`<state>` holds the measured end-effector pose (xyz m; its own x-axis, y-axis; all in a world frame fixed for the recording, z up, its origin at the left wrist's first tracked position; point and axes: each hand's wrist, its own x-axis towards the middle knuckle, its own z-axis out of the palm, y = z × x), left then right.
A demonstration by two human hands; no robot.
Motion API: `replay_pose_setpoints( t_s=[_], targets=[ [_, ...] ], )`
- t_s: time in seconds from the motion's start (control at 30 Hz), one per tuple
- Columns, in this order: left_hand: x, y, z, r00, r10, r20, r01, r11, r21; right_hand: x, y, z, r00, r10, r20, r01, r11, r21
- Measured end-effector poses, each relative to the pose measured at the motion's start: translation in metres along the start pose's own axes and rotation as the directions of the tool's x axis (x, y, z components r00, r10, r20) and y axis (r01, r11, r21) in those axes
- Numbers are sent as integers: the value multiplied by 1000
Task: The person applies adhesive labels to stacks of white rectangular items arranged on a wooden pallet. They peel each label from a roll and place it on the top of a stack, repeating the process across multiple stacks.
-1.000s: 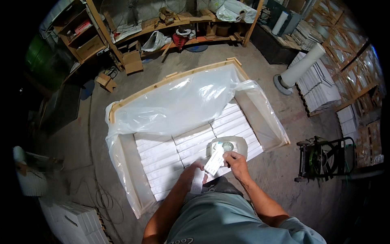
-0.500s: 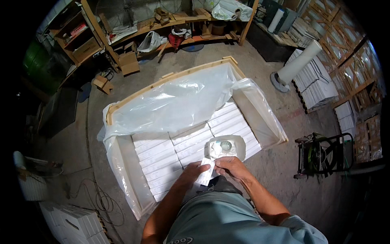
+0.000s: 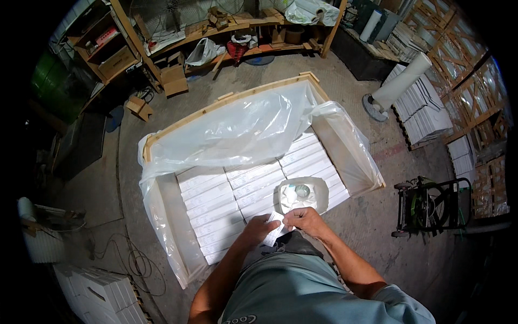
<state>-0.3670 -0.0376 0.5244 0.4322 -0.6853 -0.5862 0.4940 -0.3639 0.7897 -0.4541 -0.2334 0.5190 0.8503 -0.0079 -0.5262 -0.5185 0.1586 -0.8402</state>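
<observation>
My left hand (image 3: 257, 230) is closed on a white printed label sheet (image 3: 274, 235), its thumb lying over the front. At the sheet's right edge, the fingers of my right hand (image 3: 305, 220) are pinched together; their tips partly hide the edge they grip. Just beyond my right hand sits an open whitish bin (image 3: 323, 195), holding crumpled white paper (image 3: 289, 201) and a roll of greenish tape (image 3: 302, 191). The bin rests on rows of flat white cartons (image 3: 210, 218) packed inside a wooden crate (image 3: 202, 112) with a clear plastic liner (image 3: 232, 132).
A folded hand cart (image 3: 431, 208) stands right of the crate. Behind it are a tall white roll (image 3: 402, 81) on a round base and stacked white cartons (image 3: 426, 110). A cable (image 3: 132, 262) lies on the floor at left. A wooden workbench (image 3: 226, 35) spans the back.
The label sheet has tilted, and my right fingers have shifted slightly along its edge. The whole view has moved a little; the bin and cartons stay in place.
</observation>
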Motion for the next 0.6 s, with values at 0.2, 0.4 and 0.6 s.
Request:
replay_pose_setpoints(
  t_s=[0.2, 0.4, 0.6],
  targets=[
    [4, -4, 0, 989, 149, 2, -144, 955, 258, 0, 7, 2, 998, -39, -50, 33, 992, -121],
    [21, -32, 5, 966, 255, -28, -227, 900, 373, 0, 13, 22, 939, -270, -214, 116, 832, -542],
    [23, -36, 3, 977, 187, -104, -140, 925, 353, 2, 21, 19, 911, -243, -332, 84, 900, -427]
  ],
)
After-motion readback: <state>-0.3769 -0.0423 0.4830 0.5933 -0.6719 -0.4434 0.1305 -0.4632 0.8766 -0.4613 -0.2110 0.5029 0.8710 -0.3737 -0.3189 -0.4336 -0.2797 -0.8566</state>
